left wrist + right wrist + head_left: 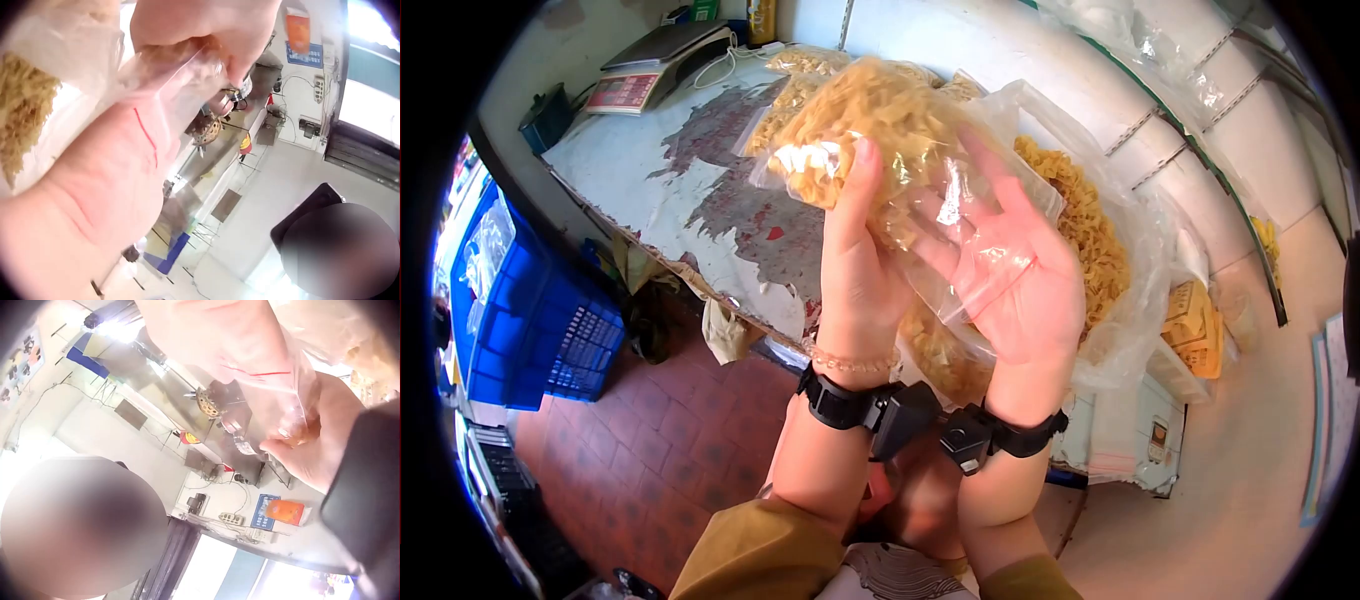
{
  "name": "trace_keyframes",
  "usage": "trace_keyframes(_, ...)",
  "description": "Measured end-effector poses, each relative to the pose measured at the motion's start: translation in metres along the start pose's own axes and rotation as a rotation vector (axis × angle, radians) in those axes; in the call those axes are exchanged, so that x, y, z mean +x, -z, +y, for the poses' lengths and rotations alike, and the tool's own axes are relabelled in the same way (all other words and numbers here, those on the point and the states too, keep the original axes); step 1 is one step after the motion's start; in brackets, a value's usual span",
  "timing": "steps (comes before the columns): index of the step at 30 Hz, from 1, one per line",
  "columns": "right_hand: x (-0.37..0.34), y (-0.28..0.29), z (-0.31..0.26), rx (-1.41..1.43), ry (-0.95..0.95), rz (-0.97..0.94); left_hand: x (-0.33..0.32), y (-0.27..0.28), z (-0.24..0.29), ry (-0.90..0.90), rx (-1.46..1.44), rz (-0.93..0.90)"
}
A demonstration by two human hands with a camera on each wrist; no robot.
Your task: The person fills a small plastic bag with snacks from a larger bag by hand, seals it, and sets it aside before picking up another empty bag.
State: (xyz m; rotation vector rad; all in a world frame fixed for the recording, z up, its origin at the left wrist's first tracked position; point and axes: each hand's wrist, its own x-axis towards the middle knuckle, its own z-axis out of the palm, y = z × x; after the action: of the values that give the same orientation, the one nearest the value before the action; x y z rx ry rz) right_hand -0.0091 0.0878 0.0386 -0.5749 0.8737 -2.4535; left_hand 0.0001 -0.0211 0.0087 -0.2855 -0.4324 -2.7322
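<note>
In the head view a clear bag of yellowish pasta-like pieces (865,105) is held up above the worktable. My left hand (862,245) grips its near side, with the thumb over the plastic; the far fingers are hidden. On the right, my right hand (1025,275) has its palm up and fingers extended against the bag's clear, unfilled end; whether they are inside or behind it I cannot tell. The left wrist view shows my left hand (206,25) pinching plastic above my right hand (112,175). A red line crosses the plastic over the right palm (231,344).
A large open bag of the same pieces (1090,240) sits right of the hands. Smaller filled bags (800,62) lie behind them on the worn worktable (640,180). A scale (655,65) stands at the back left, and a blue crate (510,300) is at the left.
</note>
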Motion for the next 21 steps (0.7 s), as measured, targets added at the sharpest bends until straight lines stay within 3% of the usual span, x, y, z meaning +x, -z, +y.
trace_keyframes(2,-0.001,0.0,0.0,0.016,-0.033,-0.058,-0.001,0.001,-0.001,0.005,0.004,0.041)
trace_keyframes(5,-0.003,-0.002,0.0,-0.133,0.0,0.0,0.002,0.004,-0.003,-0.004,0.016,0.112)
trace_keyframes(7,-0.006,-0.006,-0.002,-0.386,0.003,0.053,0.003,0.009,-0.004,-0.022,0.027,0.144)
trace_keyframes(10,-0.008,-0.009,-0.005,-0.545,0.066,0.069,0.003,0.013,-0.005,-0.002,0.0,0.145)
trace_keyframes(14,-0.008,-0.005,-0.007,-0.514,0.118,0.148,0.003,0.013,-0.007,-0.03,-0.07,0.196)
trace_keyframes(16,-0.013,-0.01,-0.013,-0.789,0.215,0.281,0.004,0.011,-0.004,-0.015,-0.103,0.179)
trace_keyframes(17,-0.014,-0.01,-0.011,-0.789,0.215,0.283,0.005,0.011,-0.003,-0.013,-0.103,0.18)
trace_keyframes(19,-0.016,-0.011,-0.007,-1.197,0.492,0.282,0.006,0.011,0.0,-0.02,-0.102,0.182)
trace_keyframes(21,-0.014,-0.008,-0.015,-1.738,0.689,-0.018,0.01,0.019,0.002,-0.007,-0.121,0.158)
